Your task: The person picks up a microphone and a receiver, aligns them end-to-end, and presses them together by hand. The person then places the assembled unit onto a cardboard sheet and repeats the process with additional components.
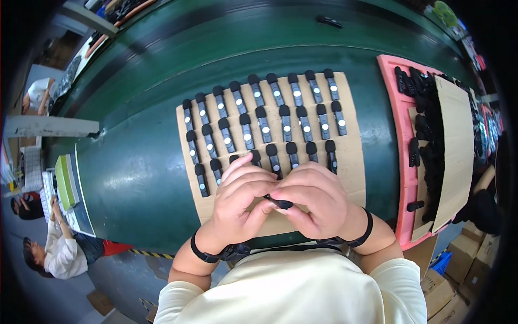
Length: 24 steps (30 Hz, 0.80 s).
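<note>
My left hand point(243, 197) and my right hand point(314, 197) meet in front of my body, fingers curled and thumbs pressed in. Between their fingertips they pinch a small black microphone point(280, 203), mostly covered by the fingers. Just beyond lies a sheet of brown cardboard point(349, 156) bearing rows of similar microphones point(264, 127), each with a dark foam top and a pale round spot on a grey body. My hands hide part of the nearest row.
The cardboard rests on a green work surface point(129, 162). At right, a pink foam tray point(389, 124) holds more black microphones under a cardboard sheet point(456, 140). One black piece point(329, 21) lies far back. Other people point(65, 254) sit at left; cartons point(464, 254) stand lower right.
</note>
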Motion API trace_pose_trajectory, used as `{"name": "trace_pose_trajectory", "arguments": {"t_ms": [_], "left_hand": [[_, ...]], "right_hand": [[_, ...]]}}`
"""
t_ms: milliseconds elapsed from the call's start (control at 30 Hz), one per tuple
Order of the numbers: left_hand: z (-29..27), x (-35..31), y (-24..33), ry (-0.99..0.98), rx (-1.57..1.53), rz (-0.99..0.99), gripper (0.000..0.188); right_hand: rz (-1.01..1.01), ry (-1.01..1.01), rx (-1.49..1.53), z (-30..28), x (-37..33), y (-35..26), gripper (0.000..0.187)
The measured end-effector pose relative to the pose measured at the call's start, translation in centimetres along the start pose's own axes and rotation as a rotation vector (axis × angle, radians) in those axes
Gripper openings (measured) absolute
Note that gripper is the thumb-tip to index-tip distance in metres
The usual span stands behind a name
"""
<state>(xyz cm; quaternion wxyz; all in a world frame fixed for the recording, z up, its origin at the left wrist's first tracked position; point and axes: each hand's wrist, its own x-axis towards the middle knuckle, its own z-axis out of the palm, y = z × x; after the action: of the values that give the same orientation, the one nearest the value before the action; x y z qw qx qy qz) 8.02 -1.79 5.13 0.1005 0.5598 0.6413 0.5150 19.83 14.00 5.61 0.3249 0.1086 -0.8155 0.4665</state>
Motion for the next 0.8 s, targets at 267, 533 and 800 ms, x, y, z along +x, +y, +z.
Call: {"name": "trace_pose_trajectory", "arguments": {"t_ms": [267, 533, 800], "left_hand": [[0.2, 0.6, 0.9, 0.01, 0.015, -0.005, 0.032], [0.2, 0.2, 0.7, 0.048, 0.035, -0.03, 0.031], [-0.1, 0.2, 0.8, 0.031, 0.038, -0.038, 0.026]], "right_hand": [[0.181, 0.018, 0.024, -2.3, -0.2, -0.6, 0.031], [0.231, -0.017, -0.572, -8.0, -4.2, -0.1, 0.033], [0.291, -0.266, -0.682, -8.3, -7.3, -0.6, 0.025]]}}
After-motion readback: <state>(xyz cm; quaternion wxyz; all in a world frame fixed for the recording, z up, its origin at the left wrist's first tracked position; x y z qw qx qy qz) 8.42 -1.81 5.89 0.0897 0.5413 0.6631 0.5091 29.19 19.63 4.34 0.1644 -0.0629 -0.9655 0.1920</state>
